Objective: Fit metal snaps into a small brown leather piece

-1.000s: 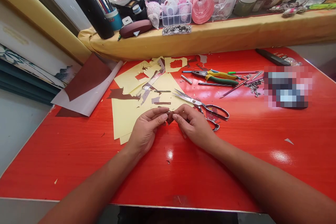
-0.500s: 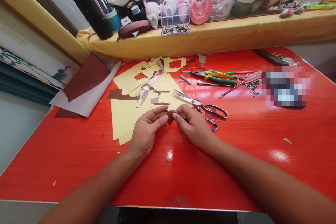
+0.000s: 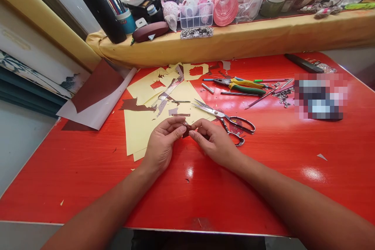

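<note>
Between my fingertips is a small dark brown piece (image 3: 186,130), thin like leather or coated sheet, with a folded upper edge. My left hand (image 3: 164,140) pinches it from the left, thumb on the near side. From the right, my right hand (image 3: 213,139) grips its edge between thumb and fingers. Part of the piece is hidden by the fingers. Just behind my right hand lie silver scissors (image 3: 218,114) with dark handles, blades slightly apart. Beyond my left hand are yellow paper sheets (image 3: 140,133) with a thin brown strip (image 3: 181,115) and brown offcuts (image 3: 136,105) on them.
Pliers (image 3: 238,84) with yellow-green handles, pens and small metal fasteners (image 3: 283,97) lie behind the scissors on the red table (image 3: 187,203). A brown sheet (image 3: 96,86) curls at left. A cloth-covered ledge (image 3: 249,41) along the back holds jars and a clear box (image 3: 197,15).
The brown piece has tilted and shifted slightly left in my fingers, and its folded edge shows differently. My right fingertips have moved a little along it. The scissors and papers stay put.
</note>
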The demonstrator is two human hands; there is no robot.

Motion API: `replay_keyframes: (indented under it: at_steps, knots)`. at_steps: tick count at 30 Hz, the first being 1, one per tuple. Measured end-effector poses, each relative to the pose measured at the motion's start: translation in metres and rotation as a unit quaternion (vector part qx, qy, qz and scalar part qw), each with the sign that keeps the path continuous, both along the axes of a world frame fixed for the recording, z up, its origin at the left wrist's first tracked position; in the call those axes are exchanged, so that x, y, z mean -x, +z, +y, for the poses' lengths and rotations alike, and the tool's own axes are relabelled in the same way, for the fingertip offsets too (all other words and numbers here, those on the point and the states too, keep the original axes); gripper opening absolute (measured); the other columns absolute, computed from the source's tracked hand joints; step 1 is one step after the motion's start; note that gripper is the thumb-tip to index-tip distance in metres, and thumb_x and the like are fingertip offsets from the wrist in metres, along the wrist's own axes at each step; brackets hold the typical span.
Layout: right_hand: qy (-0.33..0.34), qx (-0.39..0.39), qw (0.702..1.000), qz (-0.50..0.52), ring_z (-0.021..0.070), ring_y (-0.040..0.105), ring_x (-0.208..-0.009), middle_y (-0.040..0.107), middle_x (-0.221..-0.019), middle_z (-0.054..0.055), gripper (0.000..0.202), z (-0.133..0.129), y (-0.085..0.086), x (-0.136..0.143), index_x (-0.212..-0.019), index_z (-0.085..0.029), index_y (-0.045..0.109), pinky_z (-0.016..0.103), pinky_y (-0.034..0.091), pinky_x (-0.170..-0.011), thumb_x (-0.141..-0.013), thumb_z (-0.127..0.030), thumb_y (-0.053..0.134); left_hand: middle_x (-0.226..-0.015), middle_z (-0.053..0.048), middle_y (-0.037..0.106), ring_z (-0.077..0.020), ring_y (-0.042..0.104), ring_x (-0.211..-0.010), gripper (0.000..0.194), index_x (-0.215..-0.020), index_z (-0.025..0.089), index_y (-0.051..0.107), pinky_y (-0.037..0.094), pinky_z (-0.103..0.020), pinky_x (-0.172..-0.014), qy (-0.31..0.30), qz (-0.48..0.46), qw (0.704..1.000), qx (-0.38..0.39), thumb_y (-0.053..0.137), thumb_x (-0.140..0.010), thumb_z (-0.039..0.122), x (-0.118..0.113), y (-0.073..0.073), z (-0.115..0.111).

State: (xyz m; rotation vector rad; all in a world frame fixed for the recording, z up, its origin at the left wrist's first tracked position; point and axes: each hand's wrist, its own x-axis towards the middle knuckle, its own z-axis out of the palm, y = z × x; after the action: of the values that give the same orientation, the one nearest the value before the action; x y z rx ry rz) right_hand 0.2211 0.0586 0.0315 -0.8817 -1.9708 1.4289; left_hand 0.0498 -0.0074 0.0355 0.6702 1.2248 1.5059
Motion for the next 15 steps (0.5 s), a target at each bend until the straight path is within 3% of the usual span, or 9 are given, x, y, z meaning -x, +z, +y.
replay_keyframes:
  at_steps: [5,10,15]
  knots:
    - [-0.027,0.039,0.998,0.034,0.0131,0.042,-0.052,0.045,-0.057,-0.008,0.021,-0.0008,0.0020,-0.0009,-0.104,-0.022,0.062,0.028,0.029,-0.053,-0.103,-0.043,0.058,-0.095,-0.003,0.080,-0.0161,0.073,-0.092,0.024,-0.104,0.023,0.082,0.061,-0.031,-0.093,-0.003,0.022,1.000,-0.008,0.090,-0.081,0.027,-0.0005,0.0013,-0.0004]
    - [-0.037,0.048,0.997,0.037,0.0122,0.043,-0.049,0.045,-0.056,-0.008,0.019,-0.0008,-0.0002,-0.0005,-0.101,-0.022,0.062,0.027,0.029,-0.052,-0.102,-0.041,0.059,-0.095,-0.004,0.080,-0.0184,0.074,-0.092,0.027,-0.102,0.022,0.083,0.063,-0.035,-0.093,0.001,0.031,0.999,0.004,0.093,-0.078,0.028,-0.0033,0.0019,-0.0012]
    - [-0.020,0.076,0.996,0.045,0.0120,0.043,-0.047,0.046,-0.054,-0.009,0.020,0.0000,0.0014,-0.0006,-0.102,-0.022,0.061,0.027,0.029,-0.051,-0.102,-0.042,0.059,-0.093,-0.003,0.079,-0.0163,0.073,-0.090,0.029,-0.103,0.022,0.083,0.062,-0.031,-0.091,-0.002,0.020,1.000,0.003,0.094,-0.077,0.028,-0.0029,0.0013,-0.0004]
